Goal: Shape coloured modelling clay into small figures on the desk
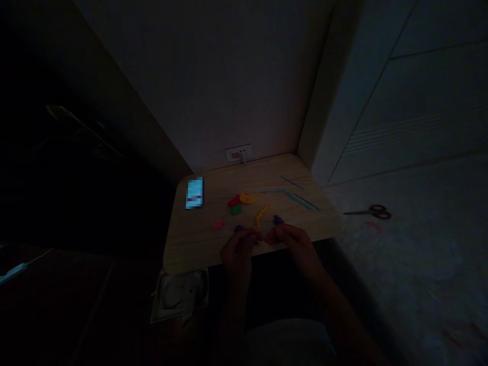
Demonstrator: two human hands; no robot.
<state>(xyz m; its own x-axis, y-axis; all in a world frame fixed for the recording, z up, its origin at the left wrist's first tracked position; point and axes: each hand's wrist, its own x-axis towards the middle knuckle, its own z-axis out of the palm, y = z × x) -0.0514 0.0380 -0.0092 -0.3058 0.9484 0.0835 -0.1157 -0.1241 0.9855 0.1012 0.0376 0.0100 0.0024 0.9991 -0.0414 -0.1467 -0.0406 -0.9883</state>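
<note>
At the table's front edge, my left hand point(239, 249) is closed, its fingers curled around a purple lump of modelling clay point(239, 229). Close beside it my right hand point(292, 239) makes a pinch, thumb against forefinger; whatever is between those fingertips is too dark and small to name. The fingertips of both hands nearly meet. Just beyond the right hand lies another purple clay piece point(278, 219). A bumpy yellow clay strip point(261, 215) curves across the wood past the hands. Further back sit red point(234, 201), green point(236, 209) and orange-yellow clay lumps point(247, 199), with a pink lump point(218, 224) to the left.
Several thin teal sticks point(299, 199) lie on the right of the small wooden table point(183, 249). A lit phone point(194, 193) rests at its left. Scissors point(371, 212) lie to the right, beyond the table. Below the front left corner is a box point(156, 305). A wall socket point(238, 153) sits behind.
</note>
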